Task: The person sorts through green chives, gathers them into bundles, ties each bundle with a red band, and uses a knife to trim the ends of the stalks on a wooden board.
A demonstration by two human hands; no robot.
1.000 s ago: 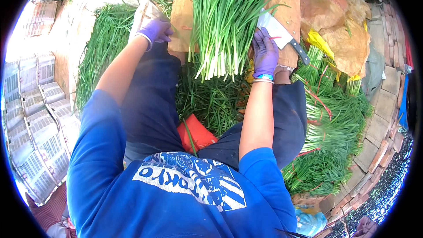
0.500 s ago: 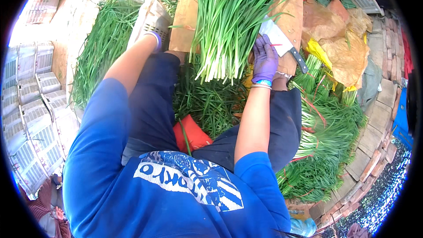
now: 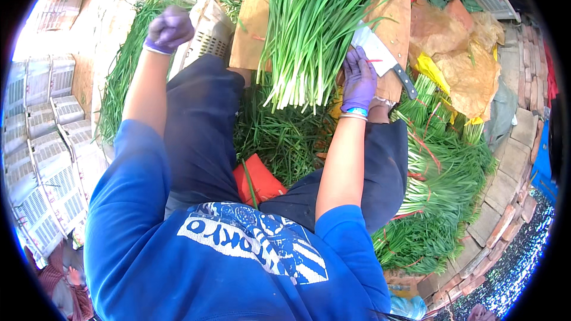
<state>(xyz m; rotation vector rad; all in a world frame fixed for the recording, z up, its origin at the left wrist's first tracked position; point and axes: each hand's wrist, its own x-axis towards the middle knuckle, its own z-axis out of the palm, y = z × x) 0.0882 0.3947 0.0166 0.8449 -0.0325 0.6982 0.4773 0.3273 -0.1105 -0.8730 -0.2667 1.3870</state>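
From my end, I have the stalks (image 3: 315, 41) on the board (image 3: 247, 35), pale ends hanging over its near edge and green tips fanning toward the far side. What has just changed is my left hand (image 3: 170, 28): a second ago it was by the board's left edge, then low beside the crate (image 3: 212, 43), and now it is raised above that crate. I judge that this leaves only my right hand (image 3: 358, 80) tending the stalks, which lie as they did.

The stalks look fresh and straight, loosely lined up, their near ends slightly uneven; I see no tie around them.

My right hand lies beside them on the right, fingers stretched out and close together, gripping nothing that I can see. A thin red strip (image 3: 373, 60) lies at its fingertips, and the knife (image 3: 377, 47) rests just right of it, handle toward the near right.

My left fingers are curled into a fist, but motion blurs them, so I cannot tell whether they hold anything.

Farther out, leaves (image 3: 122, 74) fill the crate on the left, and red-tied bunches (image 3: 440, 166) lie to the right, with a tan sheet (image 3: 470, 77) beyond them.
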